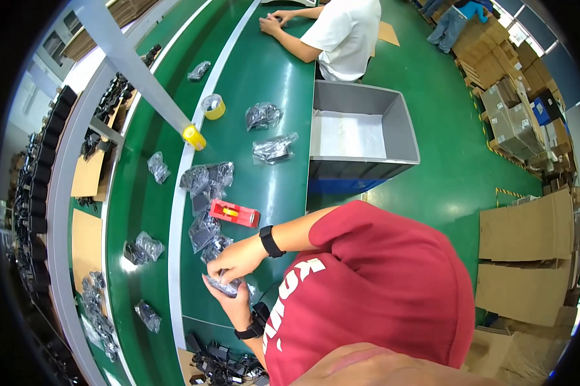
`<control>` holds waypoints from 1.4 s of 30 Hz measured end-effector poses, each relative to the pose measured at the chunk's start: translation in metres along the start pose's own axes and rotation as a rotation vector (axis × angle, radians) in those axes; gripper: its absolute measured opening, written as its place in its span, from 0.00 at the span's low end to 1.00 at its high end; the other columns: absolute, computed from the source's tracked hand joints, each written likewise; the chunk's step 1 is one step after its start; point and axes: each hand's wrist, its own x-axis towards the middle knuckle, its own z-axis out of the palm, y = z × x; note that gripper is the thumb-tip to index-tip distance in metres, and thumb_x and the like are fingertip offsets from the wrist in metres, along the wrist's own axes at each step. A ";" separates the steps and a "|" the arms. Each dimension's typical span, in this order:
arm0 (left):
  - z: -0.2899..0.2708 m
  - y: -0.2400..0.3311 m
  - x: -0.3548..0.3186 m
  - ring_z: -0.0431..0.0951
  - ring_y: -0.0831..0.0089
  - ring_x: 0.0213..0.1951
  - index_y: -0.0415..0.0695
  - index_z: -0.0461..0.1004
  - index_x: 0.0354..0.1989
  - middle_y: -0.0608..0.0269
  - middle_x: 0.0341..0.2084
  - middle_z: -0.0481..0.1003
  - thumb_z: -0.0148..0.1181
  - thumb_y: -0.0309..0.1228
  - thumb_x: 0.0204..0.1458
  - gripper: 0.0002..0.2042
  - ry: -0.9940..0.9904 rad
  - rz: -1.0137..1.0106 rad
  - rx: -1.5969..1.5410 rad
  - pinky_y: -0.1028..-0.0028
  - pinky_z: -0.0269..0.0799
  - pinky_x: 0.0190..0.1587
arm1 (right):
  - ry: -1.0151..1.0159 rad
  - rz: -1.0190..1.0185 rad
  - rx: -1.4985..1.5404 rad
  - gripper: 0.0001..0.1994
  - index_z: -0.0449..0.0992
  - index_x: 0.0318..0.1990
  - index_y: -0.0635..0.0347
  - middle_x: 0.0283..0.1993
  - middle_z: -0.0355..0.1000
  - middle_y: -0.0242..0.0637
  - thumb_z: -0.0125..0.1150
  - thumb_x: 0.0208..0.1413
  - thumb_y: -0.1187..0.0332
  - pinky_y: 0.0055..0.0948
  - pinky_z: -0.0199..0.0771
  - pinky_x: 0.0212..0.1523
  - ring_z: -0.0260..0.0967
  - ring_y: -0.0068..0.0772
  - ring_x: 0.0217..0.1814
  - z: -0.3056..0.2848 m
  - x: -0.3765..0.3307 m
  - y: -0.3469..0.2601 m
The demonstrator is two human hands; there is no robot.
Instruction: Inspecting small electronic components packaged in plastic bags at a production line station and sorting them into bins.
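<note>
My left hand (240,309) is closed around a clear plastic bag (224,286) with something dark inside, over the green workbench. From above, my right hand (236,258) pinches the same bag, its fingertips pressed on the plastic. My fingers partly cover the contents. Just beyond my hands lies a cluster of similar bagged dark items (204,228). A red holder with a yellow piece (235,213) sits next to that cluster, near my right wrist. Two more bagged items (274,149) (263,116) rest farther along the bench.
A grey metal post (135,64) rises by the bench; a yellow tape roll (213,107) stands near it. Beyond runs a green belt (139,212) with scattered bags. Black corded adapters (222,363) lie below my left arm. A grey bin (406,128) and a co-worker (348,38) are to the right.
</note>
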 end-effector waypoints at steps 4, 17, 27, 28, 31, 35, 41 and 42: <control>-0.008 0.020 -0.011 0.61 0.63 0.47 0.42 0.38 0.60 0.50 0.50 0.54 0.58 0.27 0.30 0.45 -0.081 -0.160 -0.265 0.69 0.60 0.48 | -0.162 0.117 0.542 0.21 0.54 0.47 0.59 0.37 0.64 0.40 0.54 0.47 0.69 0.24 0.68 0.22 0.66 0.26 0.25 0.006 0.003 0.013; -0.009 -0.027 -0.024 0.69 0.68 0.39 0.41 0.46 0.57 0.54 0.40 0.65 0.59 0.25 0.29 0.41 -0.075 -0.359 -0.249 0.74 0.65 0.42 | 0.462 0.329 -0.772 0.13 0.63 0.41 0.65 0.34 0.70 0.40 0.51 0.49 0.68 0.30 0.67 0.37 0.68 0.32 0.39 -0.028 -0.033 0.079; -0.006 -0.027 -0.023 0.68 0.68 0.40 0.40 0.46 0.57 0.52 0.40 0.65 0.59 0.25 0.29 0.41 -0.027 -0.366 -0.185 0.73 0.64 0.43 | 0.825 0.712 -0.133 0.16 0.68 0.33 0.67 0.21 0.69 0.42 0.58 0.46 0.60 0.23 0.66 0.24 0.69 0.27 0.23 -0.026 -0.053 0.096; -0.006 -0.028 -0.023 0.69 0.66 0.40 0.38 0.45 0.57 0.50 0.40 0.65 0.59 0.25 0.28 0.42 -0.034 -0.379 -0.191 0.72 0.64 0.43 | 0.785 0.702 -0.083 0.15 0.69 0.32 0.67 0.19 0.69 0.39 0.57 0.47 0.60 0.21 0.64 0.21 0.67 0.25 0.21 -0.022 -0.062 0.088; -0.003 -0.029 -0.020 0.69 0.66 0.41 0.38 0.45 0.57 0.49 0.40 0.65 0.59 0.25 0.28 0.42 -0.069 -0.405 -0.250 0.73 0.64 0.44 | 0.781 0.813 0.278 0.14 0.71 0.30 0.66 0.19 0.68 0.34 0.56 0.49 0.60 0.18 0.60 0.19 0.65 0.21 0.20 -0.010 -0.071 0.089; 0.003 -0.026 -0.015 0.70 0.64 0.39 0.38 0.46 0.56 0.49 0.39 0.67 0.60 0.27 0.28 0.41 -0.025 -0.292 -0.138 0.72 0.65 0.42 | 0.785 0.875 0.477 0.13 0.70 0.28 0.64 0.24 0.66 0.30 0.56 0.49 0.60 0.16 0.58 0.22 0.63 0.19 0.22 -0.002 -0.078 0.120; 0.003 -0.022 -0.015 0.72 0.57 0.38 0.39 0.46 0.56 0.44 0.38 0.68 0.59 0.29 0.29 0.41 0.033 -0.324 -0.009 0.69 0.67 0.41 | 0.694 0.965 0.201 0.11 0.70 0.30 0.68 0.21 0.67 0.33 0.56 0.48 0.66 0.18 0.59 0.18 0.61 0.20 0.17 0.002 -0.082 0.099; 0.004 -0.023 -0.015 0.72 0.55 0.38 0.40 0.45 0.56 0.43 0.38 0.68 0.59 0.29 0.29 0.41 0.074 -0.256 0.001 0.68 0.67 0.41 | 0.676 0.986 0.153 0.11 0.71 0.30 0.68 0.20 0.67 0.32 0.56 0.48 0.66 0.17 0.58 0.16 0.61 0.19 0.16 0.006 -0.078 0.083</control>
